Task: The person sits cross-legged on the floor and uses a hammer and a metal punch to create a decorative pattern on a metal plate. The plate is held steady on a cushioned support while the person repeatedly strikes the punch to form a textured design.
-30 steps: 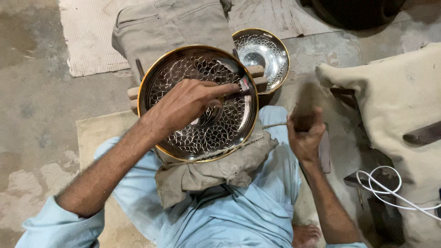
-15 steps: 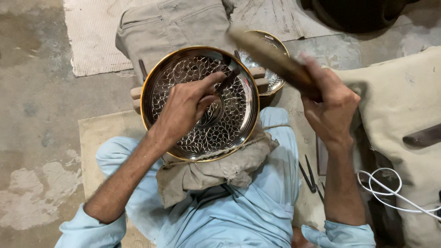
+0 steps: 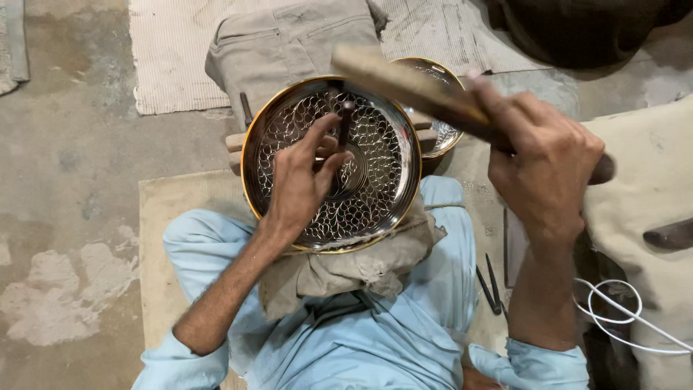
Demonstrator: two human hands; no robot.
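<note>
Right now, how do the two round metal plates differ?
The large plate lies in full view on the cloth in the lap, under the left hand; the small plate sits behind it, mostly hidden by the mallet. The large plate shows a gold rim. Both are shiny and carry engraved patterns.

A single head-worn view is provided. The scene is viewed steeply downward at close range, with the engraved metal plate (image 3: 339, 170) on the lap centred and the concrete floor (image 3: 65, 144) around it.
</note>
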